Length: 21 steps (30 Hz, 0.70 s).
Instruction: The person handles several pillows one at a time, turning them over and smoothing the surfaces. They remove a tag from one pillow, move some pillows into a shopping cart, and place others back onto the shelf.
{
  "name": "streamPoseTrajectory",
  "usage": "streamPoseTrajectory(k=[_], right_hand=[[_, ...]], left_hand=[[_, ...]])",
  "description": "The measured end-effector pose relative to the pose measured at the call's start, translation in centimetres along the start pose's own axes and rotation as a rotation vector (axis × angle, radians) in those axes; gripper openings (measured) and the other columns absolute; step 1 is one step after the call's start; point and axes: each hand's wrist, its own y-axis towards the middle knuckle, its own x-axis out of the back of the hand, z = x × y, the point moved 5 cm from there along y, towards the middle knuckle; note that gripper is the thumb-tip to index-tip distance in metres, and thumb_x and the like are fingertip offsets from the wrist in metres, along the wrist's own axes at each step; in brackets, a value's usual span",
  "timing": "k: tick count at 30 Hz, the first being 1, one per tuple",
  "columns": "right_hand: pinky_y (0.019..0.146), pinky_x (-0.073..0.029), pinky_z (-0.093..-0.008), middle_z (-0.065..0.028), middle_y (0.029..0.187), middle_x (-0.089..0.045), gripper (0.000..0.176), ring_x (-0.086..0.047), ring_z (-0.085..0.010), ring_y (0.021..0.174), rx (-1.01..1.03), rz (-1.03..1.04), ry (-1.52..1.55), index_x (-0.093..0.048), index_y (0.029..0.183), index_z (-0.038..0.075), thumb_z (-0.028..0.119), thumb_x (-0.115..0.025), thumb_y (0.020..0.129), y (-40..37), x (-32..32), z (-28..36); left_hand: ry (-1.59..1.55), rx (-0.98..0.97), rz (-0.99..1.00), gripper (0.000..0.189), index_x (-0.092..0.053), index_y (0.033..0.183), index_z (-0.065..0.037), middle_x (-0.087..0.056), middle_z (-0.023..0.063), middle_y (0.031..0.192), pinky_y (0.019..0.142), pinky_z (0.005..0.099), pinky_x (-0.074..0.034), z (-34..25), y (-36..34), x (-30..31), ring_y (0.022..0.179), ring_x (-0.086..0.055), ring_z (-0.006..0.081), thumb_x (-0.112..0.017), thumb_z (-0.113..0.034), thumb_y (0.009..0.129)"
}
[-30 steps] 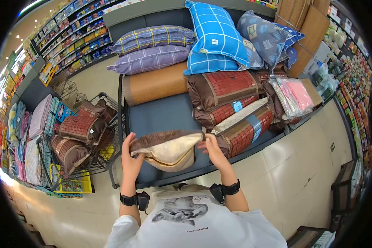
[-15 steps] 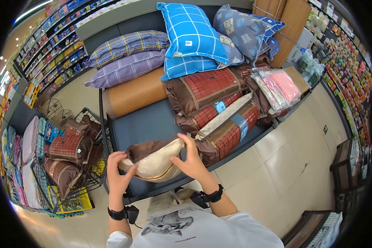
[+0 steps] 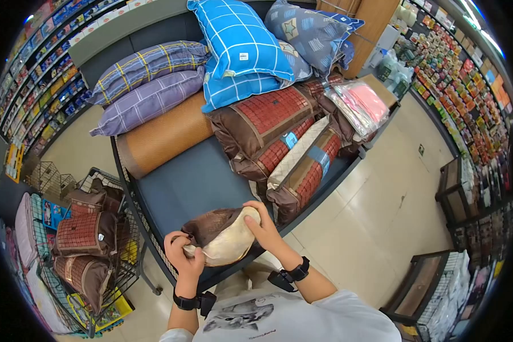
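Note:
A cream and brown fabric piece [image 3: 231, 242], bowed into a curve, hangs between my two hands over the near edge of the dark display table [image 3: 179, 191]. My left hand [image 3: 186, 255] grips its left end, fingers curled at the brown part and thumb in front. Its right end is pinched by my right hand [image 3: 263, 228], with the thumb on the cream side. Beyond my right hand lie brown pillows with red woven tops [image 3: 271, 117], and a cream-edged one [image 3: 308, 165] is nearest. Left of them rests a rolled tan mat [image 3: 165, 139].
Purple plaid pillows [image 3: 148, 100] and blue checked pillows [image 3: 242, 48] are stacked at the back. Plastic-wrapped pink packs [image 3: 360, 105] sit at the table's right end. A wire cart [image 3: 132, 228] with brown-red pillows stands at left. Stocked shelves line both sides.
The view has turned, so the table and its pillows appear shifted left. My hands and the fabric piece sit slightly lower and further right in view; both hands keep their hold.

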Motion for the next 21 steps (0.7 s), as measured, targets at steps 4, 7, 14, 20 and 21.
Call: streamPoseTrajectory(k=[4, 7, 14, 20, 21], right_hand=[[0.093, -0.033, -0.0286, -0.0076, 0.110, -0.045, 0.033, -0.043, -0.0170, 0.106, -0.065, -0.038, 0.105, -0.042, 0.117, 0.005, 0.021, -0.050, 0.089, -0.3, 0.1, -0.8], [0.094, -0.032, -0.0283, -0.0072, 0.111, -0.045, 0.033, -0.042, -0.0167, 0.107, -0.067, -0.066, 0.127, -0.041, 0.118, 0.005, 0.021, -0.049, 0.090, -0.5, 0.4, -0.9], [0.093, -0.033, -0.0285, -0.0076, 0.110, -0.046, 0.033, -0.043, -0.0160, 0.106, -0.060, -0.013, 0.189, -0.041, 0.118, 0.005, 0.022, -0.050, 0.090, 0.6, 0.7, -1.1], [0.087, -0.037, -0.0288, -0.0111, 0.104, -0.050, 0.034, -0.048, -0.0184, 0.100, -0.025, 0.113, 0.156, -0.046, 0.110, 0.002, 0.026, -0.055, 0.087, 3.7, 1.9, -3.7], [0.087, -0.037, -0.0288, -0.0111, 0.104, -0.050, 0.034, -0.048, -0.0184, 0.100, -0.014, 0.119, 0.169, -0.046, 0.110, 0.002, 0.026, -0.055, 0.087, 4.4, 2.6, -3.8]], left_hand=[[-0.060, -0.060, -0.003, 0.026, -0.045, 0.081, -0.006, -0.050, 0.0149, 0.082, 0.062, 0.0373, -0.040, 0.1, 0.2, -0.4, 0.072, -0.049, 0.0277, -0.059, -0.019, 0.064], [-0.099, -0.092, -0.002, 0.027, -0.044, 0.081, -0.006, -0.050, 0.0149, 0.081, 0.062, 0.0380, -0.039, 0.5, 0.0, -1.0, 0.072, -0.048, 0.0287, -0.059, -0.021, 0.065], [-0.059, -0.062, -0.004, 0.031, -0.041, 0.080, -0.005, -0.043, 0.0128, 0.080, 0.067, 0.0359, -0.037, 0.1, 1.0, -1.7, 0.074, -0.044, 0.0251, -0.053, -0.033, 0.083], [0.034, 0.024, -0.094, 0.029, -0.043, 0.080, -0.004, -0.046, 0.0143, 0.077, 0.066, 0.0375, -0.039, -0.2, 2.1, -3.3, 0.073, -0.047, 0.0297, -0.057, -0.029, 0.073], [0.056, 0.034, -0.108, 0.030, -0.043, 0.080, -0.003, -0.046, 0.0142, 0.076, 0.066, 0.0375, -0.039, -0.4, 2.4, -3.8, 0.073, -0.047, 0.0298, -0.057, -0.029, 0.072]])
